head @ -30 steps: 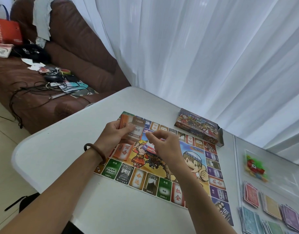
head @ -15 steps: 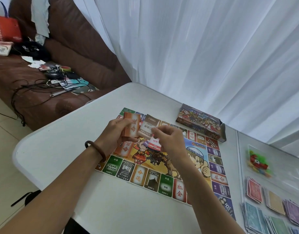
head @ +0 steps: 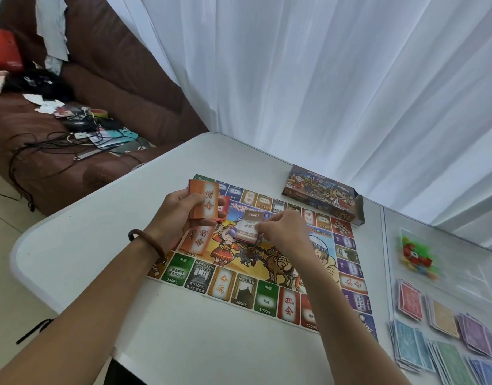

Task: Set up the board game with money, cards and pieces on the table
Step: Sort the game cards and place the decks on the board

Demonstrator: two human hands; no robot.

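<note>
Orange cards (head: 204,202), thin and glossy with a pale stripe in the middle, form a thick stack in the left hand (head: 178,215), whose fingers are curled around its edges. The right hand (head: 285,232) pinches a smaller brown-and-white bundle (head: 249,227), just beside the left hand and above the middle of the board (head: 239,293). Below the left hand, one more orange pile (head: 196,241) lies flat on the board.

I think the slippery cards could slide out of the pinch and scatter, because only the fingertips hold them. A falling bundle could also mix with the orange pile.

The board is a flat printed sheet with rectangular fields, on a smooth white tabletop (head: 94,245). Well to the right of the right hand lie loose, fanned paper money piles (head: 445,320) and a clear bag of pieces (head: 417,252).
</note>
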